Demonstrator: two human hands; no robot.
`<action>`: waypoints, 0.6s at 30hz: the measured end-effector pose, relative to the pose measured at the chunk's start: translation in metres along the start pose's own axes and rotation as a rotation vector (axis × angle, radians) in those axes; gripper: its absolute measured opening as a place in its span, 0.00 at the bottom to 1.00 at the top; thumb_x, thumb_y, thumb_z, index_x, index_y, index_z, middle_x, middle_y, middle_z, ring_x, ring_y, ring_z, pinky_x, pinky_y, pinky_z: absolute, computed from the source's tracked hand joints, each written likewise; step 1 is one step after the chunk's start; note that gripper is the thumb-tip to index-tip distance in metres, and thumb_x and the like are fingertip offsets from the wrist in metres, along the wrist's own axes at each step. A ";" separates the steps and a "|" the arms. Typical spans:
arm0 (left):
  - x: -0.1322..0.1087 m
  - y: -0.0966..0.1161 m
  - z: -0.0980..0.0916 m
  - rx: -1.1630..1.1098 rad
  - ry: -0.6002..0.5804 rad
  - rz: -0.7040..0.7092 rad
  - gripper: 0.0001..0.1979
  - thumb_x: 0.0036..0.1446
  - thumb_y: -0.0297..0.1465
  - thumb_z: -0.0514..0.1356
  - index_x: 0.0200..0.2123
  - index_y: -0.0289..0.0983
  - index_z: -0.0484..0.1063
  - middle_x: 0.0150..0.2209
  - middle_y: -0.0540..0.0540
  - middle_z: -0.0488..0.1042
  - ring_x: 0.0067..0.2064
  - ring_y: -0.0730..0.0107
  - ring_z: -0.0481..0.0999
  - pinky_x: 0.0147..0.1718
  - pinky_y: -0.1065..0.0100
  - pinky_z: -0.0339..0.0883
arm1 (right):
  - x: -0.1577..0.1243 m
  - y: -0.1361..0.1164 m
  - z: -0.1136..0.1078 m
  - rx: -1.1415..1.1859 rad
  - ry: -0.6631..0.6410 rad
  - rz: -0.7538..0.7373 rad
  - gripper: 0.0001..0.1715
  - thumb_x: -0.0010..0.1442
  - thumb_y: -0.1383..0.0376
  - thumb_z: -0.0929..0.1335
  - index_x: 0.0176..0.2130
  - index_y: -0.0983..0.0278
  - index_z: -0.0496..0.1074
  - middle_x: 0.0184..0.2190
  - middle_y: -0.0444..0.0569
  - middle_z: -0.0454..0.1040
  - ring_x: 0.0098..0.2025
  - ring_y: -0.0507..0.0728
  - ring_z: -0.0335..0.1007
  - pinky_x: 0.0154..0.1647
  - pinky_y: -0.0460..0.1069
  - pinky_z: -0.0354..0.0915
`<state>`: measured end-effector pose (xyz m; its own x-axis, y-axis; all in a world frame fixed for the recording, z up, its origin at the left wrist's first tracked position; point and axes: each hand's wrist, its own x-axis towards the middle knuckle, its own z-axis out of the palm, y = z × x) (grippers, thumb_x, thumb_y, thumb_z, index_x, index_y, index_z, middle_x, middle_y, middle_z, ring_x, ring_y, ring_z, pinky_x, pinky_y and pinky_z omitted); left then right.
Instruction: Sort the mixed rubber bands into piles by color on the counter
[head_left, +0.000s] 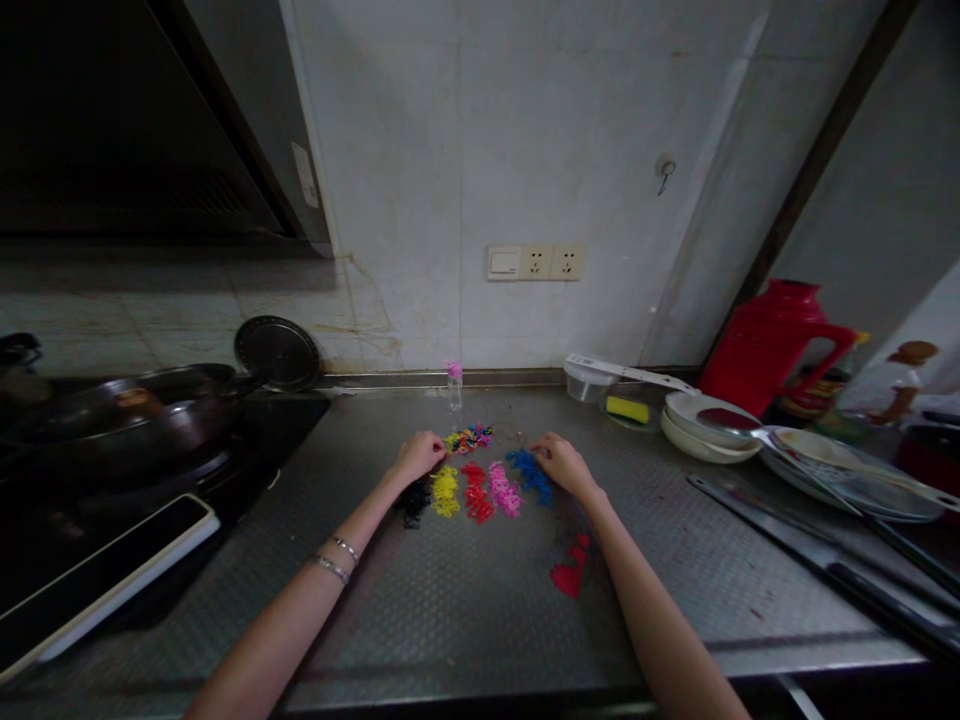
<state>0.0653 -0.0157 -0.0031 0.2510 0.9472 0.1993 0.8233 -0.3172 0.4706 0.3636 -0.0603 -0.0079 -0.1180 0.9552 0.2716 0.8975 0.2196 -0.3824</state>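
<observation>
Small coloured rubber bands lie in piles on the metal counter [465,600]. The mixed-colour pile [469,438] is at the back. In front of it run a black pile [414,500], a yellow pile [445,492], a red pile [478,492], a pink pile [505,488] and a blue pile [529,474]. My left hand [421,456] has its fingers pinched at the left edge of the mixed pile, above the black one. At the blue pile's upper right, my right hand [562,463] has its fingertips together. What either pinch holds is too small to tell.
A small clear bottle with a pink cap [454,385] stands behind the piles. A red heart-shaped piece [571,568] lies beside my right forearm. Bowls [709,440], utensils and a red thermos [769,345] occupy the right; a pan [135,410] and phone [112,575] the left.
</observation>
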 end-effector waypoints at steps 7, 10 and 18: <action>0.003 0.007 -0.001 0.009 -0.018 -0.018 0.08 0.44 0.29 0.57 0.21 0.39 0.76 0.24 0.46 0.75 0.28 0.69 0.70 0.28 0.72 0.57 | -0.002 -0.001 -0.001 0.007 0.001 0.003 0.15 0.54 0.68 0.60 0.38 0.61 0.72 0.40 0.47 0.69 0.38 0.51 0.64 0.39 0.43 0.57; 0.005 0.007 0.001 0.015 -0.042 -0.001 0.09 0.44 0.29 0.56 0.21 0.38 0.76 0.24 0.46 0.74 0.27 0.70 0.70 0.27 0.73 0.57 | -0.002 0.000 -0.001 0.010 0.013 -0.006 0.14 0.55 0.68 0.60 0.38 0.61 0.72 0.39 0.47 0.69 0.37 0.51 0.64 0.38 0.43 0.56; 0.011 -0.001 0.000 0.032 -0.005 -0.013 0.09 0.42 0.29 0.56 0.23 0.37 0.76 0.25 0.45 0.75 0.26 0.70 0.69 0.26 0.72 0.57 | -0.001 0.000 -0.001 0.011 -0.012 0.010 0.14 0.54 0.68 0.60 0.38 0.61 0.72 0.40 0.47 0.69 0.38 0.51 0.64 0.38 0.43 0.57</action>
<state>0.0669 -0.0049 -0.0017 0.2426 0.9516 0.1888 0.8422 -0.3032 0.4458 0.3641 -0.0618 -0.0073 -0.1142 0.9596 0.2572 0.8938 0.2123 -0.3951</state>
